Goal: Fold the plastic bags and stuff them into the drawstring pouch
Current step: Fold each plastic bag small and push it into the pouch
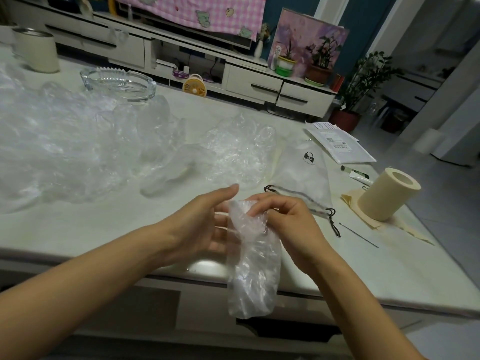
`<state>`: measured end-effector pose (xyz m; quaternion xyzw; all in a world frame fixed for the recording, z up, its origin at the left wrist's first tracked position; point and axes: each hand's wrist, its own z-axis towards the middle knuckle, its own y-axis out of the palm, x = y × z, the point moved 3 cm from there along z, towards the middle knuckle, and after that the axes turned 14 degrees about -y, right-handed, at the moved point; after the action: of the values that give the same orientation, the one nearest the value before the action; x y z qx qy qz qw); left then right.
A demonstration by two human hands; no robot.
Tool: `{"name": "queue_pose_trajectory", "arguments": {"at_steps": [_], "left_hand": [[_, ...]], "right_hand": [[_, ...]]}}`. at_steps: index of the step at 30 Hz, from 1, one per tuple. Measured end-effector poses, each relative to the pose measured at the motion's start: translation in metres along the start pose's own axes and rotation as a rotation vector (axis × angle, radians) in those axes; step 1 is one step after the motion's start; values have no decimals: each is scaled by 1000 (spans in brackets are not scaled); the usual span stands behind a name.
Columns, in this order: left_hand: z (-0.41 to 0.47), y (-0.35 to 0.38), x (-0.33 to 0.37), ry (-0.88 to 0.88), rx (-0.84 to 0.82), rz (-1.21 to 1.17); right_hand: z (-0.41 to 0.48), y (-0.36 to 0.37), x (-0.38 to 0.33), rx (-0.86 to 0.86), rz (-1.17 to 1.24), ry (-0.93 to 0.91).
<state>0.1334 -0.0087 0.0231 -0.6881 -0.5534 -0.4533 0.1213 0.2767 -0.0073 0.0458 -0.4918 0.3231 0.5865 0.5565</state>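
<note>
Plastic bag [253,258] hangs over the counter [104,229] edge, its top pinched by fingers of the right hand [288,219], the left hand [205,224] spread flat behind it, likely to smooth it for folding, drawstring pouch [304,175] waiting just beyond.

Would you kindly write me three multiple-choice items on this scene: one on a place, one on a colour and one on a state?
1. Where does the drawstring pouch lie?
A in a glass dish; B on the table, left of the paper roll; C on the floor.
2. What colour is the pouch's cord?
A white; B red; C black.
3. What is the right hand doing?
A pinching the clear plastic bag; B resting flat on the table; C gripping the paper roll.

Answers: 1 B, the pouch lies flat on the tabletop beside the roll. 2 C, dark loops show at its mouth. 3 A, its fingers curl onto the bag's top edge.
</note>
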Motion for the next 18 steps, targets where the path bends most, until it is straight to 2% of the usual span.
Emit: {"name": "queue_pose_trajectory", "arguments": {"at_steps": [3, 6, 8, 9, 11, 14, 16, 18], "left_hand": [[-3, 6, -4, -51, -73, 78], [-1, 5, -5, -71, -16, 42], [1, 0, -3, -68, 18, 25], [1, -2, -2, -62, 36, 25], [2, -5, -1, -41, 72, 3], [2, -6, 1, -3, 93, -47], [3, -7, 0, 8, 112, -63], [3, -9, -2, -16, 122, -117]], "right_hand": [[-1, 1, 0, 32, -27, -24], [0, -4, 2, 62, 22, 17], [-1, -12, -2, 70, -24, -18], [-4, -17, -6, 66, -149, -81], [-14, -19, -15, -29, -580, -292], [-33, 4, -8, -338, -1052, -538], [-37, 19, -3, -372, -1117, -700], [-39, 25, -4, -305, -1035, -815]]}}
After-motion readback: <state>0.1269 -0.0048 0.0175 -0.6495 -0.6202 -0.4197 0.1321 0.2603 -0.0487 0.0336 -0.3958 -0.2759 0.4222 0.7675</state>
